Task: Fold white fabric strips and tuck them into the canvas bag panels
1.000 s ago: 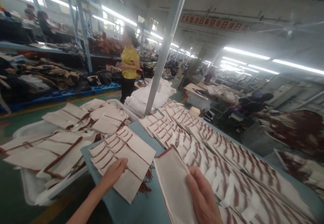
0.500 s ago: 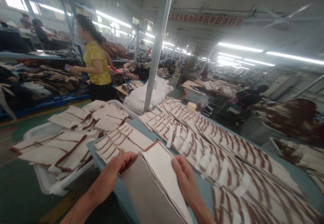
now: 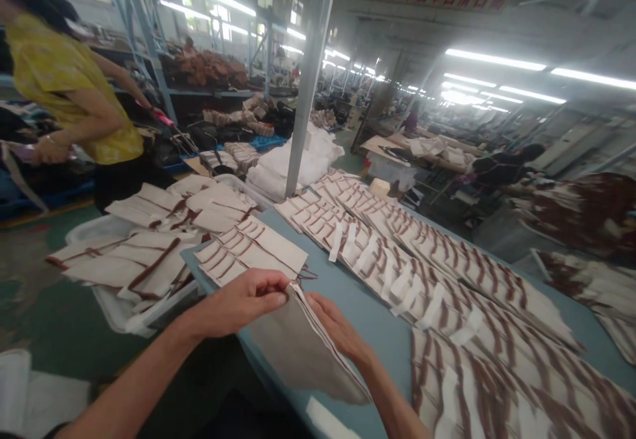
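Observation:
A folded off-white fabric panel [image 3: 298, 353] with layered edges hangs at a slant over the near edge of the blue-green table [image 3: 348, 287]. My left hand [image 3: 256, 298] pinches its upper corner between thumb and fingers. On the other side, my right hand [image 3: 335, 323] is closed against the layered edge near the same corner; its fingertips are partly hidden. Just beyond my hands lies a small overlapping stack of cream panels [image 3: 253, 247] with brown trim. Long rows of brown-trimmed panels [image 3: 422, 260] cover the table to the right, some with white strips [image 3: 368, 253] on them.
A white plastic tub [image 3: 116, 310] heaped with brown-trimmed panels stands left of the table. A metal post [image 3: 311, 75] rises at the table's far edge, beside a white bundle [image 3: 298, 161]. A person in a yellow top [image 3: 74, 95] is at the left, holding a pink handle.
My hands have come closer together at the panel's corner, and the panel has turned from lying spread to hanging nearly edge-on. The person in yellow appears nearer and farther left.

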A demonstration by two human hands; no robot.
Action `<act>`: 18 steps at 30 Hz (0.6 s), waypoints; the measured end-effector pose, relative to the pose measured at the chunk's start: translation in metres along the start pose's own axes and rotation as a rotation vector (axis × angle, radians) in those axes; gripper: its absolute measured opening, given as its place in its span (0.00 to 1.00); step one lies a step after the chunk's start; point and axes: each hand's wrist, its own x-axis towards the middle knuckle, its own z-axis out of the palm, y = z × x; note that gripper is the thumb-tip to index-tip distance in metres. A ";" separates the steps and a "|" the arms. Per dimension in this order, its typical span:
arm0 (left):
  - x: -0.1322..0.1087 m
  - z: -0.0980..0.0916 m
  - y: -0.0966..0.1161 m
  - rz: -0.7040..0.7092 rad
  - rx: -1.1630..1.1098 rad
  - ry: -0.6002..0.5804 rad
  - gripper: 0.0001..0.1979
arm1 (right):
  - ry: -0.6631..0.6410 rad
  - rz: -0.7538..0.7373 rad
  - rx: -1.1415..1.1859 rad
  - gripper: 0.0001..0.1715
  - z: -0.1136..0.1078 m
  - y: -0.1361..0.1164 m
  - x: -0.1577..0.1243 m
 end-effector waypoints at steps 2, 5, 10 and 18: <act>0.006 -0.004 -0.004 -0.022 -0.018 0.008 0.20 | -0.014 -0.029 0.032 0.38 -0.010 -0.009 -0.003; 0.009 -0.007 -0.008 -0.029 -0.028 0.061 0.22 | -0.049 -0.075 0.010 0.38 -0.020 -0.028 -0.015; 0.000 -0.001 -0.005 0.013 -0.010 0.097 0.17 | 0.110 -0.165 -0.275 0.17 -0.003 -0.050 -0.036; -0.031 0.031 0.000 0.022 0.229 0.117 0.11 | 0.130 -0.087 0.061 0.24 0.025 -0.071 -0.050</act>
